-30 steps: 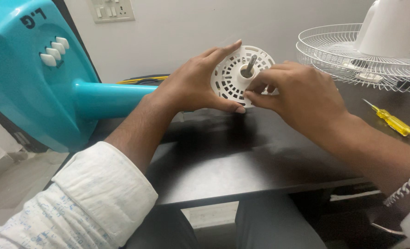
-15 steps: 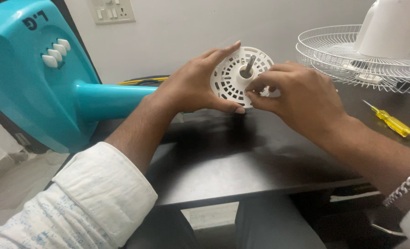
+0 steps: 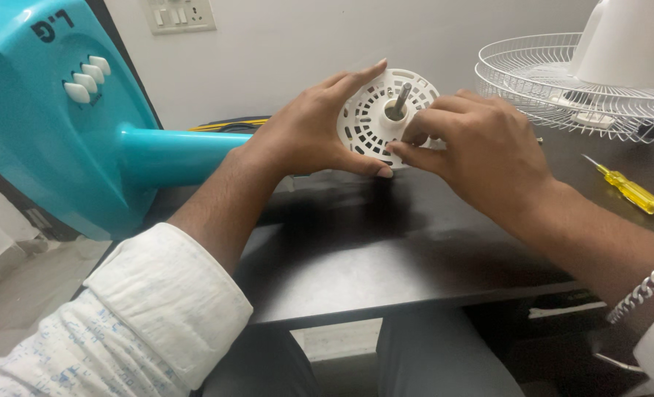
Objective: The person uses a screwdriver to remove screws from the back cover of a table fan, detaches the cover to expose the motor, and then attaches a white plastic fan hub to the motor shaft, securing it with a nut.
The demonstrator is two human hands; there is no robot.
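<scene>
Since half a second ago: little change; right hand (image 3: 481, 151) shifted slightly up and in toward the hub, view nudged a touch.

White vented motor housing (image 3: 386, 117) held on edge at the far side of the dark table (image 3: 415, 257), round face toward the camera. Metal shaft (image 3: 400, 99) projecting from its centre, long axis pointing out of the face, up and toward the viewer.

Left hand (image 3: 308, 136) cupped round the housing's left rim, thumb under the lower edge, fingers spread over the top; gripping. Right hand closed in a pinch at the lower right of the hub, just below the shaft; whatever sits between the fingertips too small to tell. Right hand nearer the shaft.

Teal fan base (image 3: 48, 125) off to the left, its stem running behind the left wrist. White wire guard (image 3: 562, 81) at far right; yellow screwdriver (image 3: 632, 191) on the table, well apart from both hands. Nothing between hands and housing.
</scene>
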